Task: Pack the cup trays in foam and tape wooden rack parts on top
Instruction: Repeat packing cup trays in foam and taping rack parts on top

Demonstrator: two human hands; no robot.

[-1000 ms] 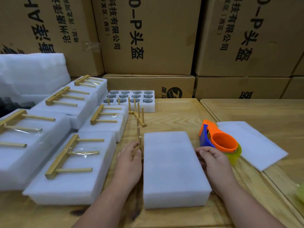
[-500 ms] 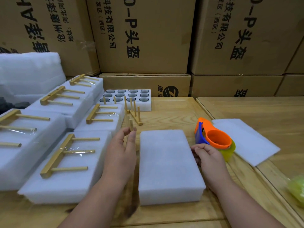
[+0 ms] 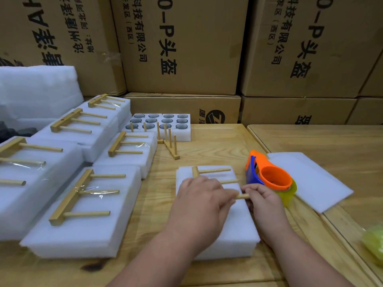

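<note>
On centre foam block (image 3: 232,230): wooden rack part (image 3: 213,171) laid flat, left hand (image 3: 202,200) pressing, right hand (image 3: 262,198) pinching a peg; taping pending. Beside: five taped packs (image 3: 83,224), one open cup tray (image 3: 182,136).

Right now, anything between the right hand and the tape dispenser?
Nothing visible. The right hand pinches a peg of the rack on the foam block; the tape dispenser sits just beyond its fingers.

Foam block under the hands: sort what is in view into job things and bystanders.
In the job: foam block, wooden rack part, left hand, right hand, tape dispenser, open cup tray.
Lying about: cardboard boxes, loose foam sheet.
</note>
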